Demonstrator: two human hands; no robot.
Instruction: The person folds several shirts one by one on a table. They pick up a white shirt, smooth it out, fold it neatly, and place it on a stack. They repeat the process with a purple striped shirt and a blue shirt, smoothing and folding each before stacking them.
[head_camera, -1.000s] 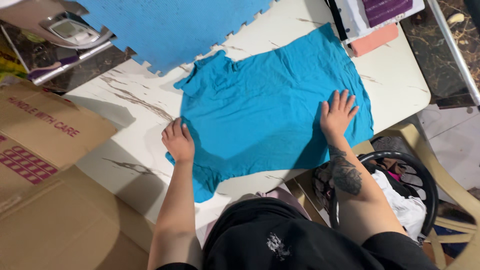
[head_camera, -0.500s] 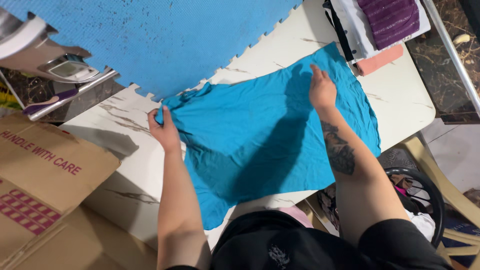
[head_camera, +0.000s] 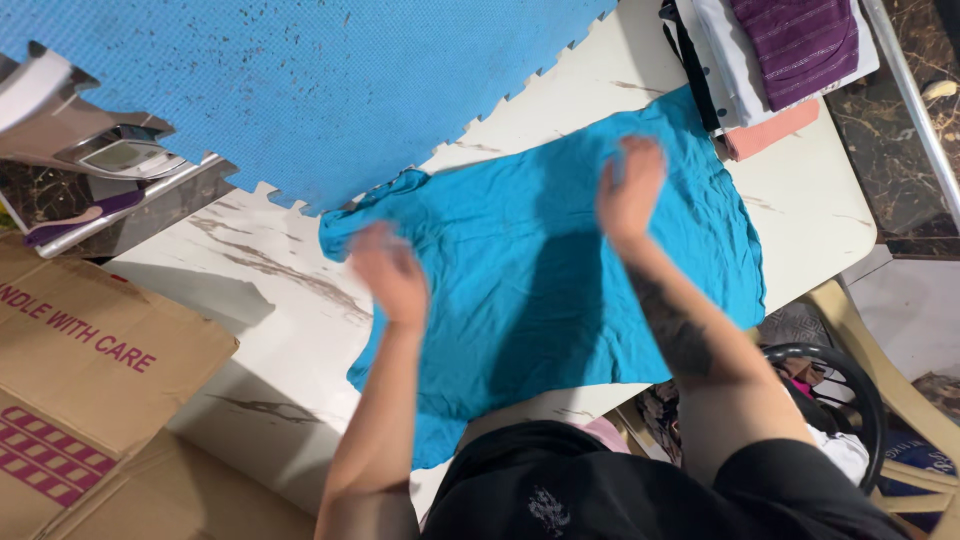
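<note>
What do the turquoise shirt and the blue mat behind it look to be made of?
The turquoise shirt looks like thin, matte knit cloth, perhaps cotton: it wrinkles softly and drapes over the table edge. The blue mat looks like foam: dimpled surface, jigsaw-cut interlocking edge.

The white marbled surface (head_camera: 270, 270) lies bare to the left of the turquoise shirt (head_camera: 540, 270), leaving passing room there, hemmed by the cardboard box (head_camera: 90, 350) at its left edge. Beyond the shirt, the blue foam mat (head_camera: 300, 90) covers the far part, low and flat. At the far right corner a stack of folded clothes (head_camera: 770, 50) touches the shirt's corner and blocks that side; below it a bare strip of surface runs along the right edge. The black basket (head_camera: 830, 400) and beige plastic chair (head_camera: 900, 390) crowd the near right.
</note>
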